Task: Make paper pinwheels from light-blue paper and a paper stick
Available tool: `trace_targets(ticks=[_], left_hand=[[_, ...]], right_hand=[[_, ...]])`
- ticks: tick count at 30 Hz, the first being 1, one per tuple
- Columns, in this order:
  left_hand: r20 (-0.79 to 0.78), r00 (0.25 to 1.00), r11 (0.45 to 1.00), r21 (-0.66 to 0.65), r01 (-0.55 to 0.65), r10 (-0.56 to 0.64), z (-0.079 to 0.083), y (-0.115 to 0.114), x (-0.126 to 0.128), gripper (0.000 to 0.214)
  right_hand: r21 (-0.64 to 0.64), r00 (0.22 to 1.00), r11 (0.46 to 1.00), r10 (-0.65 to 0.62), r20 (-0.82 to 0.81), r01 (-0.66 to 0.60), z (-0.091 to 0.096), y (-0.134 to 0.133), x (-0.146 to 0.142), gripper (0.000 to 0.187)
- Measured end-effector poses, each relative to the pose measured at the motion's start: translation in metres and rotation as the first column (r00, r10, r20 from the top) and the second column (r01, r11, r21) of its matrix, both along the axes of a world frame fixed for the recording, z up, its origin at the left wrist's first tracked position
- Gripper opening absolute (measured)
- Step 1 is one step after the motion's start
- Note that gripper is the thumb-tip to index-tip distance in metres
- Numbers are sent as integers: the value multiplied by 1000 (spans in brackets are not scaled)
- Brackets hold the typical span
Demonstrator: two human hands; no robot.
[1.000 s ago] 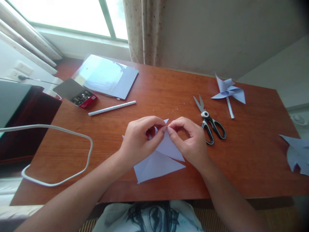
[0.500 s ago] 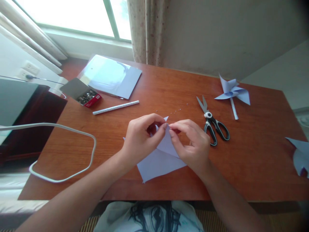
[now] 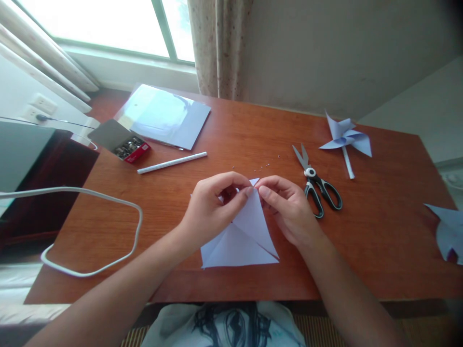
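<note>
A pale blue cut paper square [image 3: 242, 238] lies on the brown wooden table [image 3: 224, 130] in front of me, its flaps partly lifted. My left hand [image 3: 213, 207] pinches a folded paper tip at the sheet's middle, fingers closed. Just to the right, my right hand [image 3: 289, 207] also pinches the paper at that same spot, and the fingertips of both hands nearly touch. What is between the fingertips besides paper is hidden.
Black-handled scissors [image 3: 318, 185] lie right of my hands. A finished paper pinwheel [image 3: 345, 140] lies beyond them. A white paper stick [image 3: 171, 162], an open box of pins [image 3: 126, 144], a paper pack [image 3: 166, 115] and a white cable [image 3: 90, 231] are on the left. Paper scraps [image 3: 446, 231] lie at the right edge.
The paper has turned a little under my hands, its lower edge now lying flatter. My right hand has shifted slightly to the right, still pinching at the centre.
</note>
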State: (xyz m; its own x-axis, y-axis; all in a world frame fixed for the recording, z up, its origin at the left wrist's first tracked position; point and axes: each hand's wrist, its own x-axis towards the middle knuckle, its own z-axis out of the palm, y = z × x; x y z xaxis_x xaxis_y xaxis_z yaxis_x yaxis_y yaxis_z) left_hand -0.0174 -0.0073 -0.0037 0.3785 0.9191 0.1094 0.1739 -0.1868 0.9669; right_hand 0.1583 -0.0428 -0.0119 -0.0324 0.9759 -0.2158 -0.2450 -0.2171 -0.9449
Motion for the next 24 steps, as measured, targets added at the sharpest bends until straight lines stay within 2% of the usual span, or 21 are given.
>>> trace_targets(ticks=[6,11,15,24], left_hand=[[-24,1000,1000,13,9,-9,2,0,0,9],[-52,998,999,33,22,-20,3,0,1,10],[-51,998,999,29,27,-25,4,-1,1,9],[92,995,986,-161,46,-31,9,0,1,6]], right_hand=[[10,1000,1000,11,-18,-11,0,0,1,13],[-14,1000,1000,25,3,-25,0,1,3,21],[19,998,999,35,43,-36,1,1,3,22],[136,973,990,-6,232,-27,5,0,3,16]])
